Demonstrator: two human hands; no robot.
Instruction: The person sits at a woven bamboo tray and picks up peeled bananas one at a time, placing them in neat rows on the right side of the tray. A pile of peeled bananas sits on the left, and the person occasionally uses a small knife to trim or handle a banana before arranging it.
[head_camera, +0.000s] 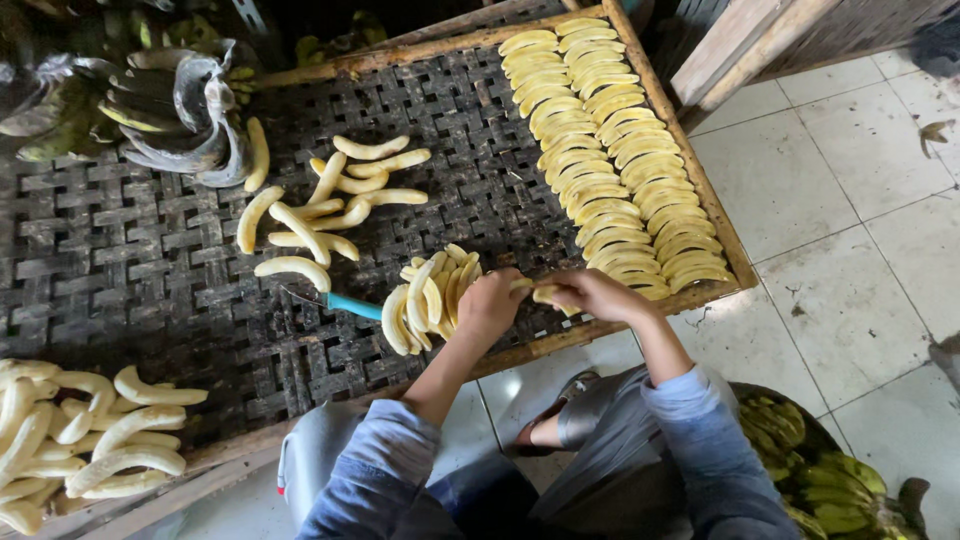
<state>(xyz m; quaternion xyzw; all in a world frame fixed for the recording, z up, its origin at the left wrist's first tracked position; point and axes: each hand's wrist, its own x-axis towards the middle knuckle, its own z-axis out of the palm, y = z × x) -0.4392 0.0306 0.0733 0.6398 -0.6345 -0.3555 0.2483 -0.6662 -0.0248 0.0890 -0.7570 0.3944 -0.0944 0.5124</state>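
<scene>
Banana slice sat pinched between both hands' fingers, left hand and right hand; the thin strip could tear if pulled unevenly.

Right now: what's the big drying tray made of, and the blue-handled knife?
Drying tray: dark flat strips woven in an open lattice, probably split bamboo, matte and weathered; pale wooden frame, rough sawn. Knife: smooth turquoise handle, likely plastic; thin dark blade, probably metal, mostly hidden by peeled bananas.
</scene>
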